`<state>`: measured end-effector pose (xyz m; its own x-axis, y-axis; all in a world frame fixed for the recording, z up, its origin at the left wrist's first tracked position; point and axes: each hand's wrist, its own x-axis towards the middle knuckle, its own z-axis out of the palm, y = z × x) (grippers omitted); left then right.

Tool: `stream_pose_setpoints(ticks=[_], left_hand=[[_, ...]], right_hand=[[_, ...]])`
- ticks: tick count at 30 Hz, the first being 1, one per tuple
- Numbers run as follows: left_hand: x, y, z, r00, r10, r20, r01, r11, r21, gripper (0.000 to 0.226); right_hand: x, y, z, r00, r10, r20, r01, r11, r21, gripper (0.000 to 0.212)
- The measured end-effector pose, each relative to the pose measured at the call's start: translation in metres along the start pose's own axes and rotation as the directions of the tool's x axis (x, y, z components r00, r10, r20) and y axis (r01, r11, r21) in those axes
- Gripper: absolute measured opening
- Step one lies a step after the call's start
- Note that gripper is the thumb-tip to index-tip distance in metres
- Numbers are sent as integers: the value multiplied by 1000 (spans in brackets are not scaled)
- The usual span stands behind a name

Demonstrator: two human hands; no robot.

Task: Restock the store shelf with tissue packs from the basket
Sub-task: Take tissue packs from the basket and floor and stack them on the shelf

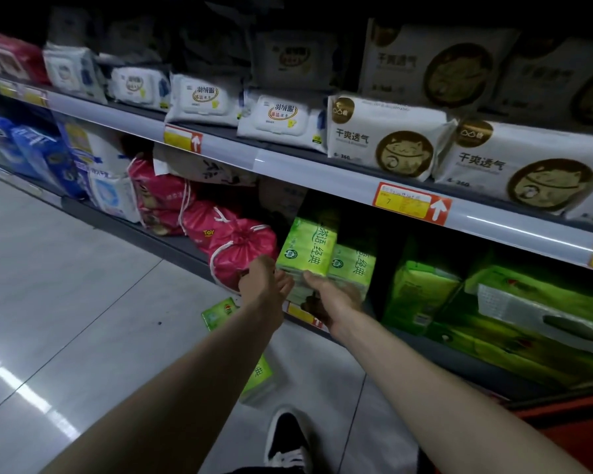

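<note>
A green tissue pack (307, 246) stands upright at the front of the bottom shelf (182, 249), beside a second green pack (355, 265) to its right. My right hand (332, 302) grips the lower end of the upright pack from below. My left hand (264, 283) is at the pack's lower left corner with fingers fairly straight, next to a red drawstring bag (240, 249). Two more green packs lie on the floor, one (218, 314) by my left forearm and one (259, 379) partly hidden under it. The red basket (562, 429) shows at the lower right.
Larger green tissue bundles (421, 292) fill the bottom shelf to the right. White wipe and pad packs (384, 138) line the upper shelf above a rail with price tags (411, 201). Blue packs (38, 152) stand at the left. My shoe (286, 436) is on the tiled floor.
</note>
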<state>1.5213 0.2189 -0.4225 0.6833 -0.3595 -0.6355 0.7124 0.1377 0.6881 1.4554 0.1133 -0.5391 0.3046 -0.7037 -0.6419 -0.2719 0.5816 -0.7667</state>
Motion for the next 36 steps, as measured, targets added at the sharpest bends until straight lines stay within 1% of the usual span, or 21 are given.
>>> stream_pose_setpoints(ticks=[1,2,3,5,6,7,9,11,13,16,19,20,23,26,27,30,32,33,35,36], left_hand=[[2,-1,0,1000,23,4,-23,1000,-1,12],[2,-2,2,999,48,3,-49,999,4,9],[4,-2,4,997,81,-13,-81,997,11,8],[5,-3,7,991,132,-30,-132,991,18,10],[5,-3,9,990,141,-20,-140,990,17,10],[5,-3,12,989,145,-4,-145,989,8,10],[5,-3,14,988,147,41,-147,989,2,10],[6,-3,16,986,145,80,-145,989,3,11],[8,-4,18,984,133,118,-136,991,17,12],[9,-5,20,977,137,163,-146,988,45,16],[11,-7,18,971,145,188,-162,984,79,46],[9,-6,17,969,158,192,-181,977,110,49],[7,-9,13,959,186,214,-224,961,165,51],[2,-9,11,950,204,235,-255,944,210,50],[0,-8,11,951,204,234,-255,943,213,48],[0,-4,9,966,182,184,-216,957,191,27],[-2,-2,7,977,168,135,-189,969,162,26],[-2,-1,5,978,169,123,-187,969,161,27],[-4,0,2,978,172,115,-191,963,187,43],[-6,1,0,976,187,114,-209,952,225,48]], right_hand=[[-16,-9,0,1000,-4,16,3,1000,1,142],[-29,-17,0,999,-3,48,2,1000,23,136],[-45,-27,1,997,-11,81,8,999,41,118],[-68,-47,3,993,-16,116,10,999,51,72],[-71,-53,4,994,-12,107,8,999,43,60],[-71,-58,5,994,-1,106,-4,999,49,54],[-67,-63,6,992,42,121,-52,996,78,56],[-63,-66,6,984,84,154,-95,993,66,61],[-61,-67,5,980,115,164,-122,992,36,55],[-62,-69,3,981,111,160,-112,994,-1,50],[-60,-71,4,987,81,139,-80,997,-13,49],[-61,-72,3,988,79,132,-77,997,-22,51],[-57,-69,3,990,74,118,-71,997,-33,58],[-55,-66,2,988,63,141,-57,997,-45,60],[-55,-64,1,986,62,153,-55,997,-49,59],[-61,-59,1,981,43,190,-27,996,-83,57],[-66,-54,-1,977,30,212,-4,993,-120,55],[-70,-51,-2,973,29,227,3,990,-141,54],[-77,-44,-5,965,36,258,12,983,-182,52],[-80,-40,-6,962,43,271,14,979,-205,52]])
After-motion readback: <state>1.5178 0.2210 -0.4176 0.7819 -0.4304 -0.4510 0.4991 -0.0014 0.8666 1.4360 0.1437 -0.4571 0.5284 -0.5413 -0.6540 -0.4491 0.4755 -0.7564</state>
